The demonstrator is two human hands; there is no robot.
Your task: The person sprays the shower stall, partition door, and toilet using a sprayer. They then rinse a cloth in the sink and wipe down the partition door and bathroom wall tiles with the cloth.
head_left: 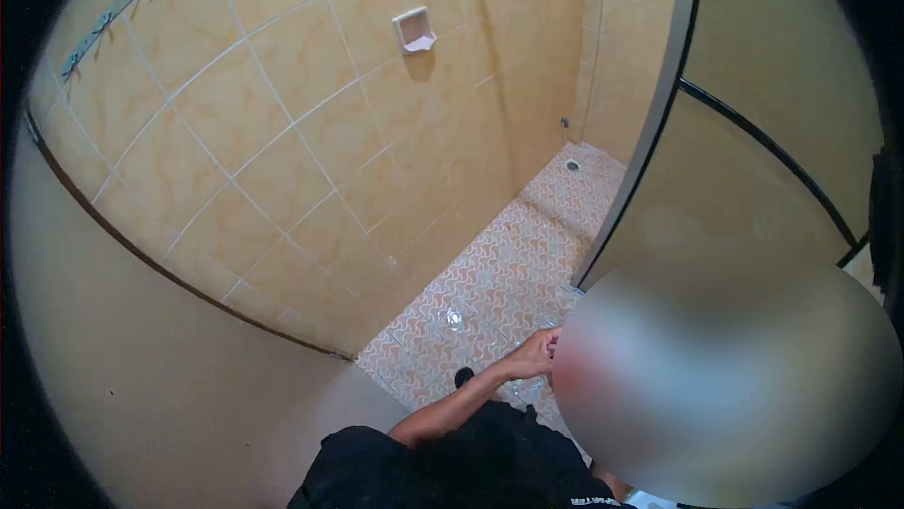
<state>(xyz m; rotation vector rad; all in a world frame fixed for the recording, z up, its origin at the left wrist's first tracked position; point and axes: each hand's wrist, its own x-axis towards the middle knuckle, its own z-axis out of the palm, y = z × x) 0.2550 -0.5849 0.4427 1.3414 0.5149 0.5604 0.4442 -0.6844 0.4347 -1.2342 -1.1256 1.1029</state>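
Observation:
My left hand (535, 356) reaches out over the patterned tile floor (424, 321), at the left edge of a large blurred patch (725, 377). Its visible fingers look curled, and their tips run into the blur. A reddish smear lies right beside them, but I cannot make out what the hand holds. Only a small bit of my right arm (614, 484) shows below the blur; the right hand itself is hidden. My black shirt (452, 467) fills the bottom middle.
Yellow wall tiles (282, 132) carry a soap dish (414, 31) and a hook rack (132, 2). A floor drain (573, 165) lies in the far corner, below a small tap (564, 121). The dark-edged partition (650, 142) rises at right.

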